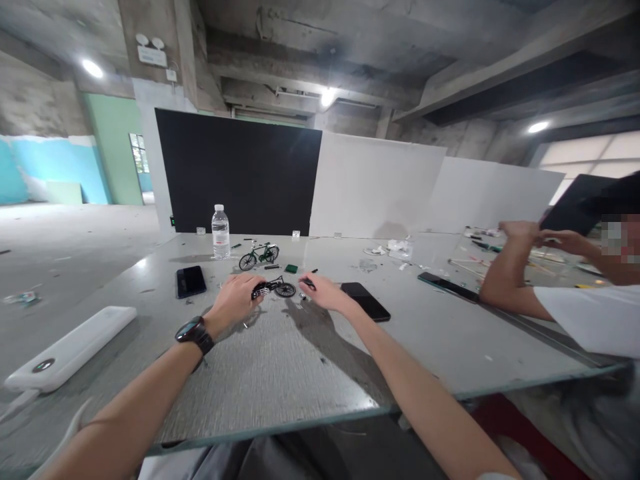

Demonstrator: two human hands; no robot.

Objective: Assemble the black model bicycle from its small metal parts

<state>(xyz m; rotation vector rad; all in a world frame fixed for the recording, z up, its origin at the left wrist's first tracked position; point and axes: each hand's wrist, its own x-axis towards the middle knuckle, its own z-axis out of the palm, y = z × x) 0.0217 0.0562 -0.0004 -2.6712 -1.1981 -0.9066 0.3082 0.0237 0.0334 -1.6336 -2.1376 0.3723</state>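
Note:
My left hand [239, 298], with a black watch [195, 333] on its wrist, is closed around the rear part of a black model bicycle [273, 288]. The bicycle's spoked wheel [285, 289] points right, toward my other hand. Just right of that wheel, my right hand [320, 292] is closed in a pinch with a small dark piece at its fingertips, too small to name. Tiny metal bits [303, 297] lie below those fingers. Behind both hands a green model bicycle [259, 255] stands upright on the table, near a small green block [291, 269].
A water bottle [221, 233] stands at the back left. Phones [191, 281] [367, 302] lie on either side of my hands. A white power bank [75, 348] is at far left. Crumpled plastic [399, 249] lies at the back. A co-worker's arm [515, 267] rests at right.

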